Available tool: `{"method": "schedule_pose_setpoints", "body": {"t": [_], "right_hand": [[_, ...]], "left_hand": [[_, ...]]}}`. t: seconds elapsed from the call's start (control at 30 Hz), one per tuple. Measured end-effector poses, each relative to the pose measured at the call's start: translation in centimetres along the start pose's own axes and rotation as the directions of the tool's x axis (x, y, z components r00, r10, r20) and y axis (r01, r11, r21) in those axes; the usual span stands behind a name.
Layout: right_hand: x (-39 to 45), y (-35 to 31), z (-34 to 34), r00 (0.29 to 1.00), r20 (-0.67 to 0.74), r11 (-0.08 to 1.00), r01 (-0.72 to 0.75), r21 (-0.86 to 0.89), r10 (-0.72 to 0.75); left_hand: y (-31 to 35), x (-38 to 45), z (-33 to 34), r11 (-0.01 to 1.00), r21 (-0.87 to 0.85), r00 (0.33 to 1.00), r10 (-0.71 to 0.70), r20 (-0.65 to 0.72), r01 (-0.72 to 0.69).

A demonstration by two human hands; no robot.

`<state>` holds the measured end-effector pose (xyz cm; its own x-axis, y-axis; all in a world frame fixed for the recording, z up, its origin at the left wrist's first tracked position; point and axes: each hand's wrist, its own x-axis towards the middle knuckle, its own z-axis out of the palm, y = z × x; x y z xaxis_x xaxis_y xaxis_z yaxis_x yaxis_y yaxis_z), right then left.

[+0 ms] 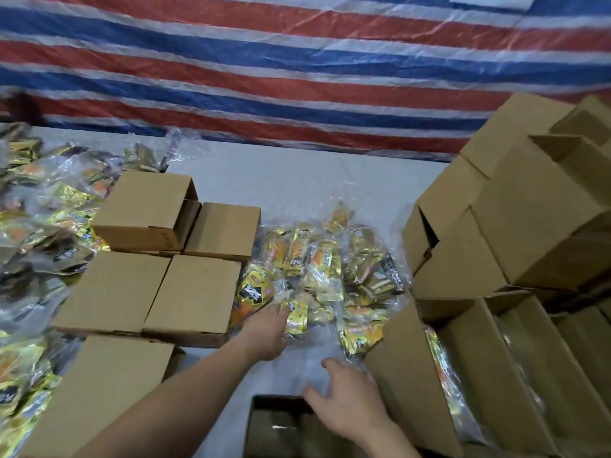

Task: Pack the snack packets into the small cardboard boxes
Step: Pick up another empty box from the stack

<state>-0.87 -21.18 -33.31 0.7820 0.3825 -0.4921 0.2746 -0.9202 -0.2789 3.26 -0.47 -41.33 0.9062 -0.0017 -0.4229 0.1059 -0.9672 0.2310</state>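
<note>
A heap of yellow and gold snack packets [330, 269] lies in a clear plastic bag in the middle of the table. My left hand [266, 330] reaches into the near edge of the heap, its fingers and thumb closed round one yellow packet [296, 320]. My right hand [347, 401] hovers with spread fingers, blurred and holding nothing, over the far right corner of an open small cardboard box [264, 399] at the bottom centre. That box's inside is dark and I cannot make out its contents.
Several closed small boxes [195, 295] stand left of the heap, some stacked. More bags of packets [39, 209] cover the far left. On the right, empty boxes [529, 209] are piled above open boxes holding packets [463, 375]. A striped tarp [297, 61] hangs behind.
</note>
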Motion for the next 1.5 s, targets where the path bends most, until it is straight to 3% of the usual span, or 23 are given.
{"method": "schedule_pose_setpoints", "body": {"t": [0.1,0.2,0.3,0.57,0.63,0.7,0.8,0.93,1.0,1.07,1.17,1.33,1.43,1.5], "right_hand": [[0.0,0.1,0.4,0.991,-0.134,0.995,-0.017,0.094,0.029],[0.2,0.4,0.7,0.982,-0.184,0.986,-0.019,0.166,0.05],[0.5,0.4,0.7,0.981,-0.187,0.981,-0.017,0.193,0.054],[1.4,-0.8,0.7,0.98,-0.173,0.933,-0.032,0.36,0.1],[1.4,-1.1,0.7,0.979,-0.163,0.909,-0.043,0.415,0.121],[1.6,-1.6,0.4,0.973,-0.16,0.84,-0.053,0.541,0.165],[2.0,-2.8,-0.9,0.979,-0.091,0.607,-0.039,0.793,0.183],[1.6,-4.5,-4.5,1.0,0.007,0.323,-0.013,0.946,0.018],[1.2,-5.3,-6.1,0.994,-0.022,0.15,0.038,0.988,-0.106],[0.8,-6.1,-7.3,0.972,-0.105,-0.009,0.106,0.994,-0.209],[-0.1,-7.0,-8.3,0.936,-0.243,-0.145,0.212,0.967,-0.255],[-0.7,-7.4,-8.7,0.934,-0.321,-0.169,0.295,0.94,-0.157],[-1.4,-7.8,-9.0,0.948,-0.296,-0.167,0.275,0.947,-0.119],[-1.7,-7.8,-9.1,0.956,-0.277,-0.179,0.257,0.95,-0.096]], "left_hand": [[-0.4,2.6,2.1,0.976,0.211,0.998,0.038,0.048,-0.047],[-0.1,4.1,3.8,0.961,0.278,1.0,-0.011,0.0,0.01],[0.2,3.8,5.2,0.95,0.311,0.997,-0.057,0.047,0.04],[-0.9,0.4,6.0,0.965,0.026,0.962,-0.263,0.077,0.262],[-0.9,-0.8,4.4,0.938,-0.128,0.947,-0.313,0.075,0.321],[-0.6,-2.1,2.1,0.862,-0.4,0.947,-0.317,0.051,0.31],[0.5,-4.7,-2.4,0.714,-0.681,0.961,-0.27,-0.055,0.162],[3.3,-8.3,-9.7,0.494,-0.863,0.957,-0.189,-0.222,-0.103],[4.9,-10.2,-12.6,0.364,-0.902,0.954,-0.096,-0.284,-0.232],[6.3,-12.0,-14.6,0.288,-0.92,0.953,-0.061,-0.296,-0.267],[7.9,-13.5,-16.1,0.306,-0.91,0.946,-0.075,-0.315,-0.279],[9.5,-14.6,-16.9,0.454,-0.82,0.888,-0.12,-0.444,-0.349],[10.1,-13.9,-16.0,0.562,-0.795,0.896,-0.197,-0.398,-0.229],[10.7,-13.8,-15.6,0.444,-0.882,0.94,-0.207,-0.27,-0.156]]}}
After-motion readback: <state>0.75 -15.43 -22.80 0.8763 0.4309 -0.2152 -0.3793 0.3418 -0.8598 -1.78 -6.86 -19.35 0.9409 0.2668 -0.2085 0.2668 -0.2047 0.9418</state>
